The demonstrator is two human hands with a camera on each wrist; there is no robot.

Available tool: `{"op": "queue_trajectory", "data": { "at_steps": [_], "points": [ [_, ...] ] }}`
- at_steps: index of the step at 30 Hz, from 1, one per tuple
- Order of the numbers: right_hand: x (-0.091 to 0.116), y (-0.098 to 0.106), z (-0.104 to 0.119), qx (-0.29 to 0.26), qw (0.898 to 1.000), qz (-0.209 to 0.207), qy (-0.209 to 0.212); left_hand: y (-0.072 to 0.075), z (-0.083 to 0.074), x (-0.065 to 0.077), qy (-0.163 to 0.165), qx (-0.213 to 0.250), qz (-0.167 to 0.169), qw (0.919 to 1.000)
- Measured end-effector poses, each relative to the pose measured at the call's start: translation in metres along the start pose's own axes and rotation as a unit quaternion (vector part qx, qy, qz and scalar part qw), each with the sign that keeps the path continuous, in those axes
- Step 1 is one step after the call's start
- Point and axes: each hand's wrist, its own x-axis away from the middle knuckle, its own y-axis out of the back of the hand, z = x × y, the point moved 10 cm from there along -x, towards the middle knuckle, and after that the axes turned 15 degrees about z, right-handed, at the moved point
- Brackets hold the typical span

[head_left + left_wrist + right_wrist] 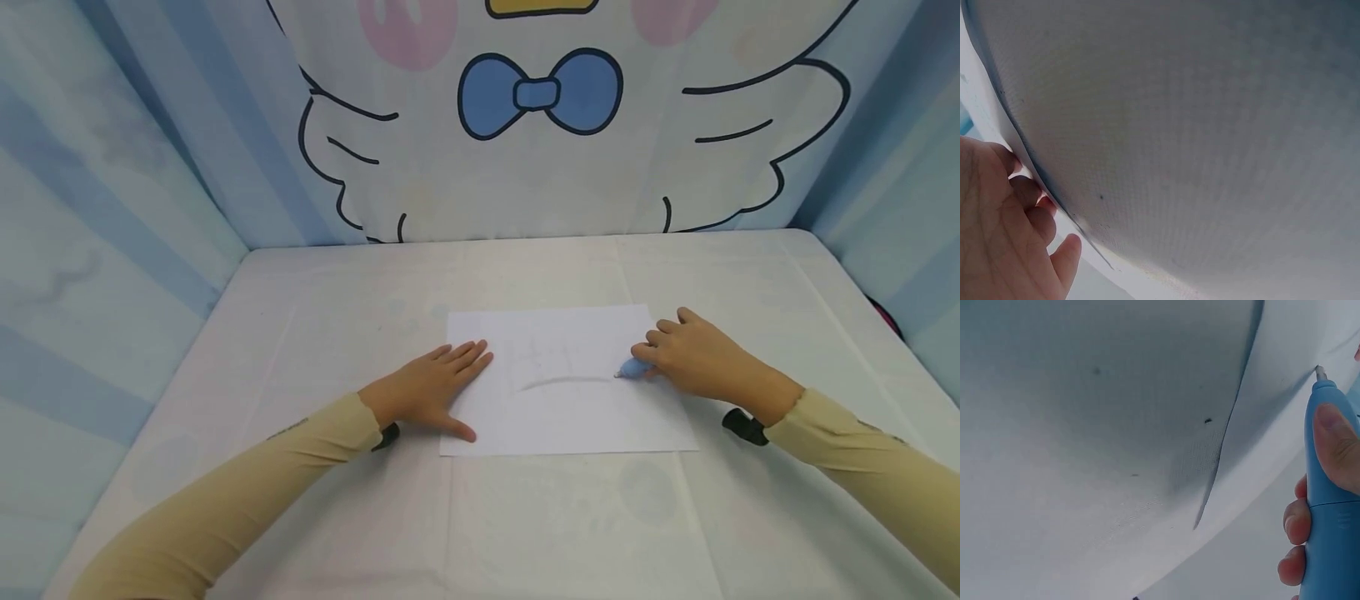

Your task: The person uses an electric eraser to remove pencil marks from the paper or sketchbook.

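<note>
A white sheet of paper (570, 425) lies on the table, with a curved grey line (558, 382) across its middle and fainter marks above. My left hand (431, 387) rests on the sheet's left side, fingers extended and thumb apart. At the right side, my right hand (693, 358) grips a thick, light-blue pen-like tool (634, 367). Its narrow silvery tip points left, right at the end of the line. In the right wrist view, the thumb presses along the blue body of the tool (1332, 537) while the fingers curl behind it.
A pale patterned cloth (555, 525) covers the table. Behind it hangs a curtain (540, 183) printed with a cartoon figure and a blue bow tie. Striped blue curtains (97, 292) close off the sides. Dark wrist devices (745, 426) sit under both wrists.
</note>
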Motion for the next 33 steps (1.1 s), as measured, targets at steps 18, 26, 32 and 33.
{"op": "queue_trajectory", "data": {
  "at_steps": [18,26,32,33],
  "points": [
    [-0.006,0.003,0.000,0.001,1.000,0.005,0.001,0.001,0.002,0.002,0.003,-0.008,0.000,1.0000],
    [-0.012,0.003,0.003,0.008,1.000,0.008,0.013,0.000,0.001,0.002,0.002,-0.004,0.005,1.0000],
    [-0.012,0.002,0.001,0.012,1.000,0.022,0.008,0.001,0.001,0.001,0.002,-0.004,0.003,1.0000],
    [-0.012,0.002,0.001,0.012,1.000,0.023,0.008,0.001,0.001,0.001,0.002,-0.004,0.002,1.0000]
  ]
}}
